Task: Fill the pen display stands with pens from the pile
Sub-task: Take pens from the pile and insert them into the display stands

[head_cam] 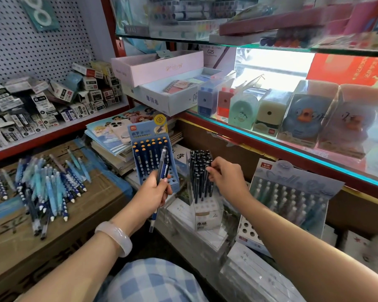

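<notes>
A pile of blue and dark pens (44, 188) lies on a cardboard box at the left. My left hand (154, 192) grips a couple of dark blue pens (162, 168) upright in front of the blue display stand (151, 158), which is partly filled with orange-tipped pens. My right hand (225, 177) pinches the top of a dark pen in the white stand (205, 212), which is packed with dark pens (200, 171). A grey-blue stand (292, 192) with pale pens leans at the right.
Stacked notebooks (116, 136) with a phone on top sit behind the blue stand. A glass shelf (271, 138) with boxed sharpeners runs along the right. Small refill boxes (42, 105) crowd the left shelf under a pegboard. Wrapped paper packs (205, 236) lie under the stands.
</notes>
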